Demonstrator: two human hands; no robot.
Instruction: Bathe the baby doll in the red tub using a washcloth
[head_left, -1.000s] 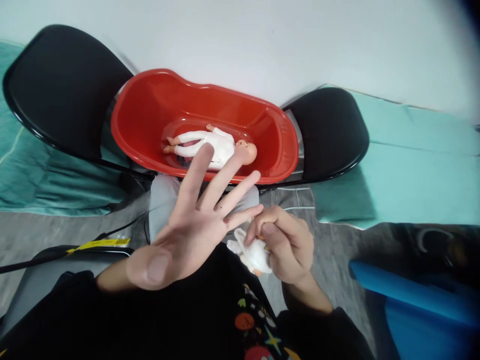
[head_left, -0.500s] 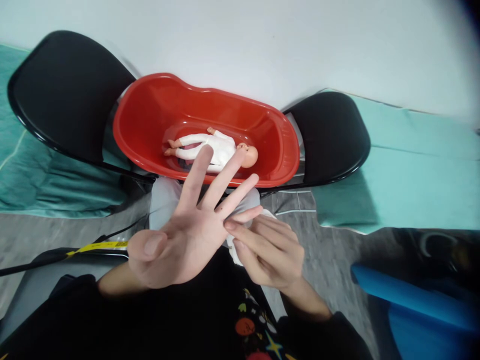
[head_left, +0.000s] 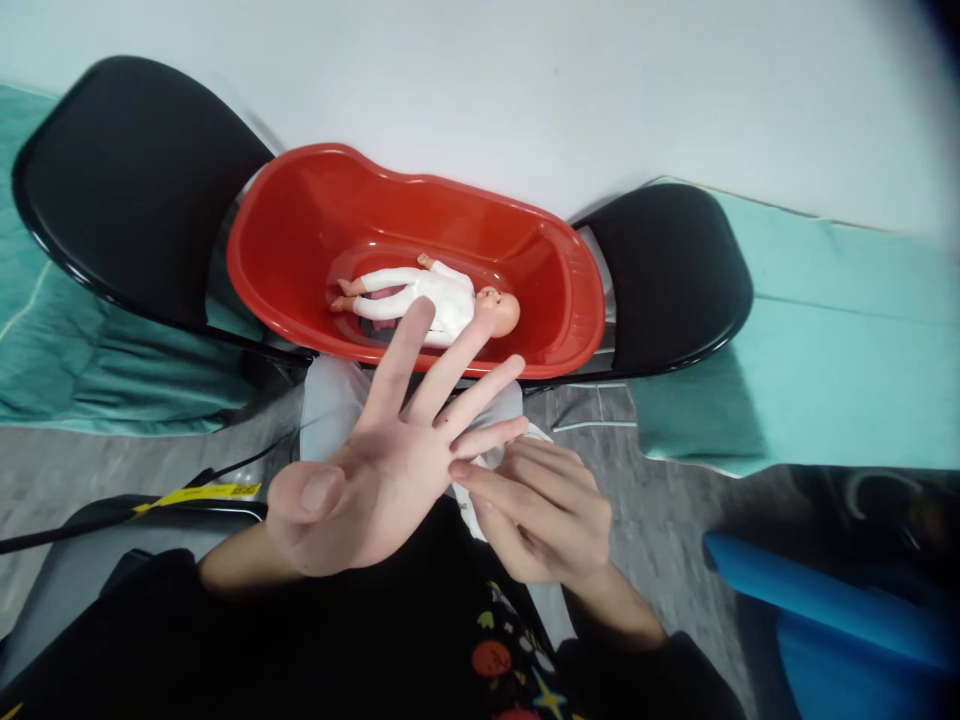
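My left hand [head_left: 382,480] is held up in front of me, palm showing and fingers spread, with nothing in it. My right hand [head_left: 551,510] is closed beside it, its index fingertip against the edge of the left palm below the little finger. Anything inside its curled fingers is hidden. White fabric [head_left: 469,512] shows behind the right hand; whether the hand grips it I cannot tell. Beyond both hands, a baby doll [head_left: 452,300] in a white suit lies on its back in a red baby bathtub [head_left: 585,300]. The left fingers partly cover the doll.
Black chairs stand left [head_left: 127,190] and right [head_left: 679,275] of the tub, partly over green cloths [head_left: 855,370]. A white wall [head_left: 562,90] is behind. A yellow tag [head_left: 199,493] lies by a black cable at lower left. Something blue [head_left: 825,590] is at lower right.
The left hand has shifted slightly right, and the right fingertip sits a little lower along the palm's edge. The doll and tub are in the same place.
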